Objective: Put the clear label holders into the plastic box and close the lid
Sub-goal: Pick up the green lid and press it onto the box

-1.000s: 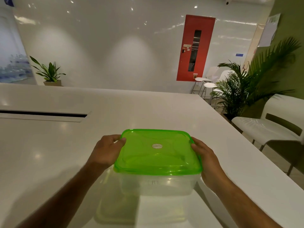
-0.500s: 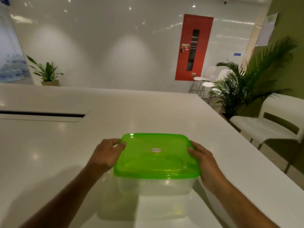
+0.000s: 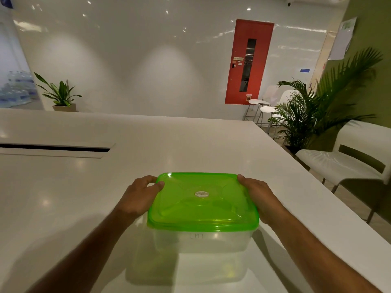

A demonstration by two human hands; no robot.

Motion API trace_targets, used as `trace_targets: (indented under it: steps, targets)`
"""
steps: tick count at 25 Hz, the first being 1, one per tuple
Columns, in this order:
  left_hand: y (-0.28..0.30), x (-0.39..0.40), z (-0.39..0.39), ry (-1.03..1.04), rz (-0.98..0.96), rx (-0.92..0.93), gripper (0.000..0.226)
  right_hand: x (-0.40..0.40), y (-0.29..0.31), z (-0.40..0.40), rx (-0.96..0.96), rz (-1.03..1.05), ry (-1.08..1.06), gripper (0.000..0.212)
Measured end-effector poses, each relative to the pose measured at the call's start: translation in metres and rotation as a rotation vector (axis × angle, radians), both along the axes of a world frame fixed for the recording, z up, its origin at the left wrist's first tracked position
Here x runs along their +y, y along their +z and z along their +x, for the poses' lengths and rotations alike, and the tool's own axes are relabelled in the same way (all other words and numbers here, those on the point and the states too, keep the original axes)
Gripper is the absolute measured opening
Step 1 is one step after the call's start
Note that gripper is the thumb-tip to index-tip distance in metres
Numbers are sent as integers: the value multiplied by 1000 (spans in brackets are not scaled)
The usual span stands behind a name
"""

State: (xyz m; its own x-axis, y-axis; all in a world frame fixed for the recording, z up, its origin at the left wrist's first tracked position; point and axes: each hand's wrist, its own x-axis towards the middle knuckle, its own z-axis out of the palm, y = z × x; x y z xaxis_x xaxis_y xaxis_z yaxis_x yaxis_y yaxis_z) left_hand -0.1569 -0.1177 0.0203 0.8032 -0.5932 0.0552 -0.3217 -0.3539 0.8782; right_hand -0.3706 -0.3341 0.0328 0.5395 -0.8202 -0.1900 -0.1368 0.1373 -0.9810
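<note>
Flanking the translucent green plastic lid (image 3: 203,203) of the clear plastic box (image 3: 201,242), the left hand (image 3: 140,196) and right hand (image 3: 257,195) curl their fingers (image 3: 157,185) over its far corners. It sits between them on the white tabletop (image 3: 63,197), long axis crosswise, its right edge nearest; pressing down should seat it.

Contents of plastic box (image 3: 201,242) unreadable through the cloudy wall. Lid sticker (image 3: 201,194) text too small. Right hand (image 3: 259,195) fingertips hidden behind the green lid (image 3: 203,208); forearms cut off at the bottom edge.
</note>
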Motion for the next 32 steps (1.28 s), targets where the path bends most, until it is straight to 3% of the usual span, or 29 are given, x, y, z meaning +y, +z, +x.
trace_targets:
  steps: [7,10,14,20,26,32]
  targets:
    - [0,-8,8,-16,13,50,19,-8,-3,3,-12,50,41,38]
    - [1,-11,12,-11,28,52,22,-7,-5,3,-56,52,33,30]
    - [1,-19,19,-26,62,69,38,-8,-6,4,-58,29,33,35]
    - [3,-28,36,-139,97,367,59,-9,-8,3,-55,-23,45,31]
    - [-9,-36,44,-228,-52,493,53,-9,-10,4,-81,-38,32,35]
    - [-13,-39,49,-235,-82,605,50,-11,-13,5,-110,-39,21,31]
